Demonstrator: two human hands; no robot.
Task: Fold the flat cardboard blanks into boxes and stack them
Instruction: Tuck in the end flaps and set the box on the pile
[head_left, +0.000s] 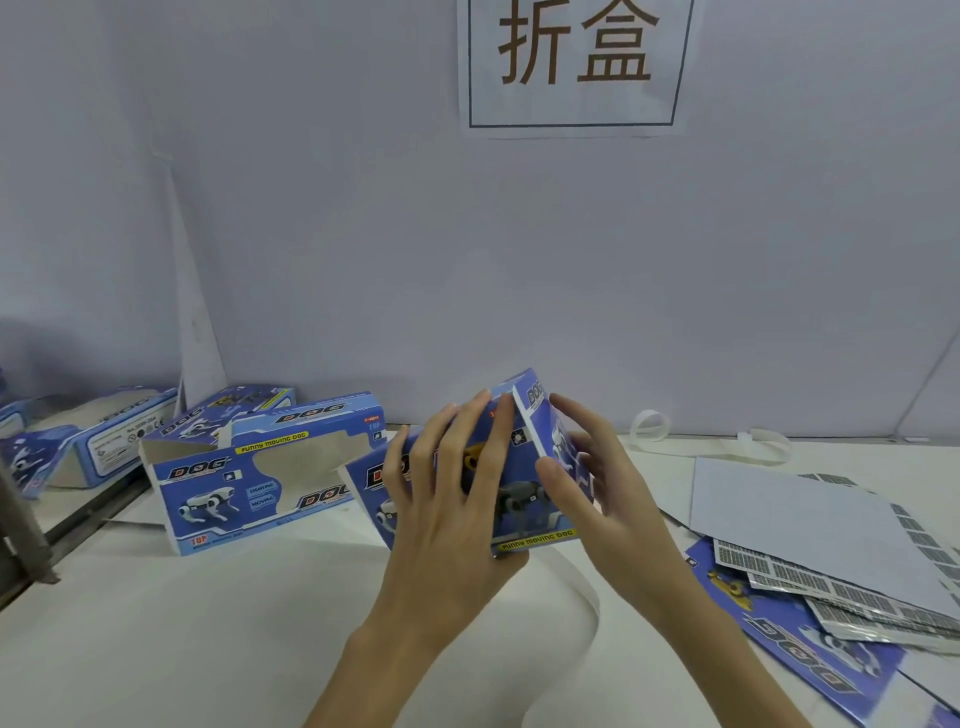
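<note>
Head view puts us right over the action: a blue toy-dog carton (519, 467) is up off the white table (208, 623), caught between both hands and tilted, one end panel turned up toward the wall. The left hand (447, 493) lies spread over the printed front face, fingers long and fairly straight, pressing rather than curling; the right hand (597, 483) comes in from the carton's right end, fingers loosely bent around that end panel, thumb on the near edge. My read is that this is the closing stage, squaring the body and working the end flap home, and the next move likely calls for the right fingers to tuck that flap in while the left keeps the face from bowing. Just left of the held carton stands a finished box (249, 483) with a cut-out window, reading "DOG", "FUNNY MOVING DOG", "LIGHTING", "MOVING" and "TOP". Behind and further left of that lie more folded boxes (104, 436), one showing a white label too small to read. Well right of the held carton, flat blanks (810, 623) lie fanned, "DOG" upside down on one, barcode strips on others. On the wall above the held carton, a paper sign (574, 62) reads "折盒".
</note>
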